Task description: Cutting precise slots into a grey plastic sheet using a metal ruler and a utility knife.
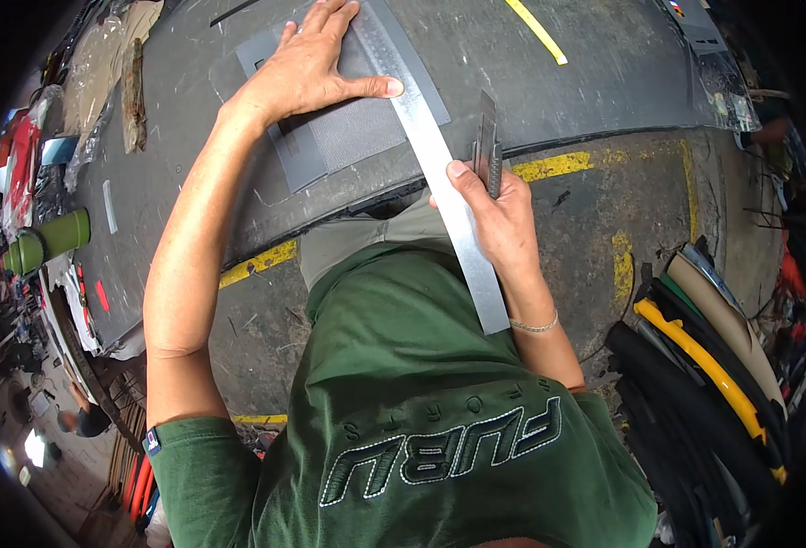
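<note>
A long steel ruler [427,137] lies slantwise over grey sheet material [357,137] on the dark table, its near end jutting past the edge toward my body. My left hand [307,73] is spread flat on the sheet, thumb and fingertips on or beside the ruler's left edge. With my right hand [503,219] I grip the ruler's near part, thumb on top. The same hand holds a dark snap-off utility knife [486,151], pointing away from me. Its other fingers are mostly hidden. A second, smaller grey piece [301,160] shows beside the sheet.
A yellow strip [538,32] lies farther back on the table [586,91]. At the left are a green bottle [61,236], plastic wrapping and a worn stick [134,96]. Rolled materials, black and yellow [700,356], stand at the right. Yellow lines mark the floor.
</note>
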Tool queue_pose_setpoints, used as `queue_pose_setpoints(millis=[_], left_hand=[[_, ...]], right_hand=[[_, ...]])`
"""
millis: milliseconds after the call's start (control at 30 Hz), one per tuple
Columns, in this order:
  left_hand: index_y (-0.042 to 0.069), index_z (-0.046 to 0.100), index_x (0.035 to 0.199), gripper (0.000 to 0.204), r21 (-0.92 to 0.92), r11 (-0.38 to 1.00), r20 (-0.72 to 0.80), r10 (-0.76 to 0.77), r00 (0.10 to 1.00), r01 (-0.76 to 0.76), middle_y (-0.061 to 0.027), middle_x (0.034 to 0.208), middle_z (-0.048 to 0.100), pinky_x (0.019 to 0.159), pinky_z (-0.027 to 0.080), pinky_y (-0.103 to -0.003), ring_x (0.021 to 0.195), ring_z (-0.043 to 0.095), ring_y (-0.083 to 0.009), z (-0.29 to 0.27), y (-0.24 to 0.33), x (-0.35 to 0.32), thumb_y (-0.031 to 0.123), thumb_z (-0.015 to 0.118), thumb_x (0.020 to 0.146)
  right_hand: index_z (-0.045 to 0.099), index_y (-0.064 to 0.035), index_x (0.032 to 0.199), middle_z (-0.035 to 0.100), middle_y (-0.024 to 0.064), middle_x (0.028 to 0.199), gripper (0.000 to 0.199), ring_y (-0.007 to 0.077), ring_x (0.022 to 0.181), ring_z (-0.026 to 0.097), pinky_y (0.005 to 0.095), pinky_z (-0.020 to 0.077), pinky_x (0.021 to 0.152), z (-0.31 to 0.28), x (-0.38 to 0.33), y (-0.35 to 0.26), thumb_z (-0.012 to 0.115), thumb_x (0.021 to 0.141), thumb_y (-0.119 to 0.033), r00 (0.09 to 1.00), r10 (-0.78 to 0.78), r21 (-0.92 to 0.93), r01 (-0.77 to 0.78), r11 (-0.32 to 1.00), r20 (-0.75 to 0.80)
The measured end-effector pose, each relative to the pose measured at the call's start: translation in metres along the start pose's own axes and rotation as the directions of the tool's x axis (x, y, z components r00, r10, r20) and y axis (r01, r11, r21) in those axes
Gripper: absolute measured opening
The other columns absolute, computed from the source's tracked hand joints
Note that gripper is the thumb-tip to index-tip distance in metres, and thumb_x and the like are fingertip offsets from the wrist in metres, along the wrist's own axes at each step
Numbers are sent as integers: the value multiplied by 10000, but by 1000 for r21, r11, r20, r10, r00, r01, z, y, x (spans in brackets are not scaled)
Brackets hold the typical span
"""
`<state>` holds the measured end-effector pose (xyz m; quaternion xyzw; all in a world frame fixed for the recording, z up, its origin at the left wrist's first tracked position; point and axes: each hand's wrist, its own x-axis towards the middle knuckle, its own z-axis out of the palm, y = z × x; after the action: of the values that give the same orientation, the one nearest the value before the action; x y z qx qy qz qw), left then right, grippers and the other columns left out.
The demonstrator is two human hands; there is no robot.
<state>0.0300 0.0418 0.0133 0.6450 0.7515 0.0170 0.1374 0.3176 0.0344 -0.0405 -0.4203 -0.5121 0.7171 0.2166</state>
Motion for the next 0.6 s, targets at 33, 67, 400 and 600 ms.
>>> queue_pose_setpoints(millis=[33, 67, 400, 600], left_hand=[[-103, 263, 1572, 1213, -15, 1000, -7, 7, 1000, -7, -324, 1650, 214, 1285, 208, -461, 1560, 197, -437, -1, 2, -1, 606, 821, 763], [-102, 262, 1573, 1211, -30, 999, -14, 15, 1000, -15, -324, 1650, 213, 1285, 209, -460, 1560, 196, -437, -1, 3, -1, 602, 822, 763], [-100, 254, 1576, 1220, -254, 546, -674, 492, 551, -798, -325, 1655, 203, 1287, 207, -444, 1558, 201, -442, 63, -67, 23, 596, 829, 756], [-28, 341, 1577, 1406, 38, 996, -205, 89, 975, -83, -244, 1657, 280, 1265, 196, -614, 1559, 252, -388, 24, -17, 6, 911, 722, 602]], right_hand=[[708, 5, 979, 742, 81, 791, 297, 92, 680, 642, 255, 488, 620, 0, 0, 0, 673, 1030, -285, 1000, 2, -9, -2, 1000, -4], [708, 5, 979, 742, 81, 791, 297, 92, 680, 642, 255, 488, 620, -1, 1, 1, 673, 1030, -285, 1000, 4, -9, -4, 1000, -6], [719, -3, 954, 738, 62, 783, 291, 78, 666, 620, 250, 475, 610, 3, 3, -1, 688, 1022, -284, 999, 34, -8, -34, 999, 19], [718, -12, 930, 735, 56, 775, 301, 73, 665, 617, 249, 472, 608, -2, 0, 0, 699, 1017, -300, 1000, 2, 4, -2, 1000, 7]])
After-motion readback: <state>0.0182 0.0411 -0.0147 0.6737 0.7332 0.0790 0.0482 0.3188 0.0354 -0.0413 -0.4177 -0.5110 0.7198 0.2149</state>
